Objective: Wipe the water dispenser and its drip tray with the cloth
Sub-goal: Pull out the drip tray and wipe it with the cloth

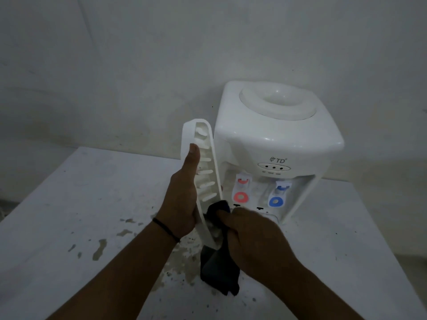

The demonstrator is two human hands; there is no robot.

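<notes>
A white tabletop water dispenser [275, 139] stands at the back right of the table, with a red tap [241, 196] and a blue tap [276, 200] in its recess. My left hand [184, 195] holds the white slotted drip tray [203, 167] upright on its end, in front and to the left of the dispenser, thumb along its edge. My right hand [251, 236] grips a dark cloth [219, 271] and presses it against the tray's lower end. Part of the cloth hangs below the hand.
The white table [80, 204] has chipped, stained patches [99, 248] near its middle and front. A plain white wall [138, 65] rises directly behind the table and dispenser. A dark band circles my left wrist [165, 228].
</notes>
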